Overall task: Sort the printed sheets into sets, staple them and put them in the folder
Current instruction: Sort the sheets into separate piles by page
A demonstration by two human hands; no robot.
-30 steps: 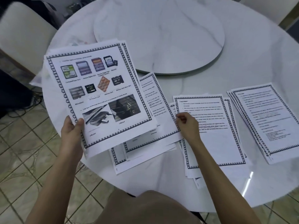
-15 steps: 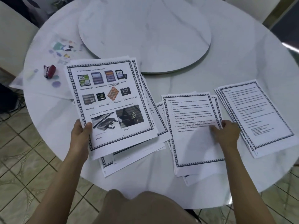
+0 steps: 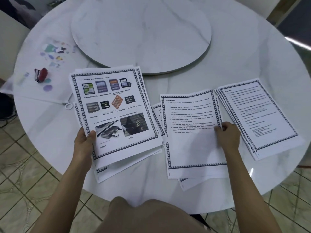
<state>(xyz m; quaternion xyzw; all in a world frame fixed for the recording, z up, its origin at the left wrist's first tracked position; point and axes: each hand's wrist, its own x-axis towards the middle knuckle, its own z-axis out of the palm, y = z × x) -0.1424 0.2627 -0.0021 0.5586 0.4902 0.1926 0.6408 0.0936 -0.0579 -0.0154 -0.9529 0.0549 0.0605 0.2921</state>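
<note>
I'm standing at a round white marble table [image 3: 252,52] with a raised turntable disc [image 3: 141,31] in its middle; taking that disc as the landmark, everything else is lying on my side of it.

Just below the disc's near edge, slightly left, I'm holding a stack of printed sheets [image 3: 114,115]. Its long axis is running from me toward the disc, the top leaning a bit left. The top page is showing a dark chain-like border, two rows of colour memory-card pictures, and two USB photos lower down. More bordered sheets are fanning out underneath it.

Below the disc and to the right, a second pile [image 3: 191,132] is lying flat, long axis also pointing toward the disc, nearly straight. Its top sheet is all text, headed in bold, with a faint watermark and a blank lower half.

Farther right, a third pile [image 3: 262,118] is lying with its top tilted left, text only, same border.

My left hand [image 3: 84,140] is clamping the lower left edge of the picture stack, thumb on top. My right hand [image 3: 228,133] is pinching the right edge of the middle pile's top sheet, fingers closed together.

Left of the disc, a small red stapler [image 3: 41,74] is sitting on a clear zip folder [image 3: 33,91] with pastel prints.
</note>
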